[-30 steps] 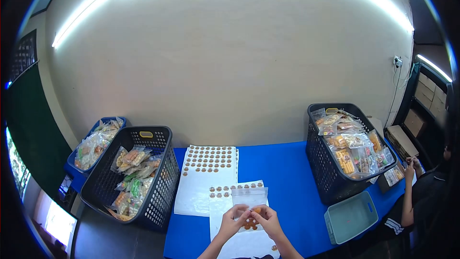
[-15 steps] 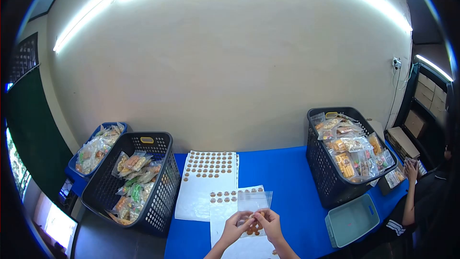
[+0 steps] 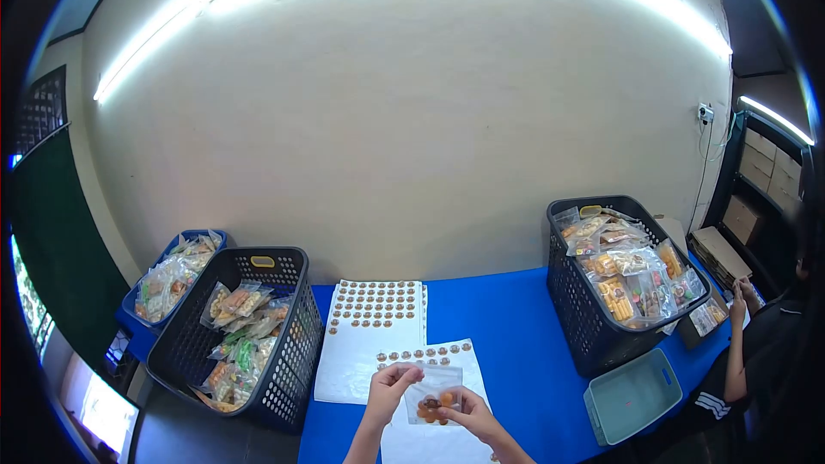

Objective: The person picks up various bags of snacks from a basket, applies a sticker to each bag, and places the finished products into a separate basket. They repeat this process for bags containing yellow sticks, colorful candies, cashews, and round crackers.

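A small clear plastic bag (image 3: 414, 416) with round orange-brown pieces in its lower part is held up over the white sheets. My left hand (image 3: 388, 391) is closed in a pinch at the bag's upper left corner. At the lower right side, my right hand (image 3: 473, 417) grips the bag between thumb and fingers, the thumb lying across its front. Under the hands is a sheet of round brown stickers (image 3: 477, 378), partly covered by the bag. Another sticker sheet (image 3: 361, 361) lies beyond it to the left, with several rows of stickers near its top.
A black basket (image 3: 288, 326) of bagged snacks stands left, with a blue basket (image 3: 129, 305) behind it. Another full black basket (image 3: 571, 318) stands right on the blue tablecloth (image 3: 516, 344), behind a green-grey tub (image 3: 632, 399). At far right sits another person (image 3: 765, 361).
The bag has dropped lower and tilted. My left hand has moved left and up to its corner, while the right hand has shifted slightly lower. The view has shifted slightly.
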